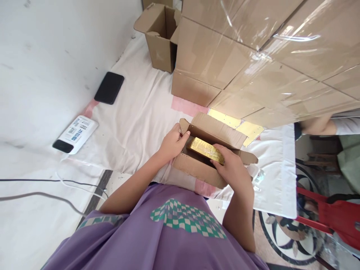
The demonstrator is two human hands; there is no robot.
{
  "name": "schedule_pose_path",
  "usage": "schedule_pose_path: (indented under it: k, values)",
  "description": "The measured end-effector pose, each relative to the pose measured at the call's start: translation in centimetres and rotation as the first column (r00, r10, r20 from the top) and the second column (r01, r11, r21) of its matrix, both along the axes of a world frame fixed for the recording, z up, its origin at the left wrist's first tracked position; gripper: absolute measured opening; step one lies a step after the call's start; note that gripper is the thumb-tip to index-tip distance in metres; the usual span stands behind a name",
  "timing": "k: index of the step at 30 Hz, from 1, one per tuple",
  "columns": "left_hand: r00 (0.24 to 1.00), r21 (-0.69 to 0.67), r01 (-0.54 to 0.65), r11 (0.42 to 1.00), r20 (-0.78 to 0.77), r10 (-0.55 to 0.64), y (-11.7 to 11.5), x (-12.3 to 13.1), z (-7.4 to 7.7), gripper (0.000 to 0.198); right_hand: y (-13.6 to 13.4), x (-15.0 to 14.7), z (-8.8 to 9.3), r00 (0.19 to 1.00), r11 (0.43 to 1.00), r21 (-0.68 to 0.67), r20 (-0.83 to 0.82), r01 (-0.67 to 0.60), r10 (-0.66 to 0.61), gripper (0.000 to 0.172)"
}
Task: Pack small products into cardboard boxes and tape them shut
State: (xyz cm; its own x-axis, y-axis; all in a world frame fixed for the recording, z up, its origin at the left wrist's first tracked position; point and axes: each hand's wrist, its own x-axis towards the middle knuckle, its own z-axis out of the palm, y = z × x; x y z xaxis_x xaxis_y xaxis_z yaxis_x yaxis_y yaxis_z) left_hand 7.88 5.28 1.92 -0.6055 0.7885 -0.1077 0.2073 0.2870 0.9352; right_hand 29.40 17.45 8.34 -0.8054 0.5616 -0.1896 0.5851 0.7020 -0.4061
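Note:
In front of me on the cloth lies an open cardboard box (199, 173), its flaps folded outward. My left hand (174, 141) is closed on the box's left end flap, thumb on the inner side. A small yellow printed box (203, 147) sits at the mouth of the cardboard box, over its opening. My right hand (231, 165) grips the right end of that yellow box between thumb and fingers. How deep the yellow box sits, and what lies below it, is hidden.
Tape-wrapped cartons (208, 56) are stacked along the back and right. Another open carton (160, 48) stands behind. A black phone-like slab (109, 87) and a white device (75, 134) lie at left by the wall. Yellow sheets (239, 123) stick out beneath the stack. At right shows another person's arm (320, 125).

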Motion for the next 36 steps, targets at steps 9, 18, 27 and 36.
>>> schedule_pose_path:
  k: [9,18,27,36]
  values:
    - [0.999,0.036,-0.003,0.999,-0.047,0.005,0.1,0.0,-0.6,0.021,-0.2,0.4,-0.3,0.997,1.0,-0.003,-0.073,-0.011,0.011,0.049]
    - [0.999,0.045,-0.017,0.999,-0.042,0.019,-0.1,0.2,-0.7,0.026,0.0,-0.1,-0.2,0.999,1.0,-0.024,-0.041,0.005,-0.006,0.05]
    - [0.98,0.245,0.021,0.969,0.185,-0.068,-0.6,0.0,-2.6,0.095,-2.4,4.3,0.2,0.779,0.91,0.189,-0.596,0.37,-0.192,0.036]
    - [0.976,0.393,-0.037,0.919,0.213,-0.051,-0.9,0.9,-3.7,0.051,-1.9,9.6,-5.0,0.679,0.958,-0.123,-0.682,0.258,-0.271,0.051]
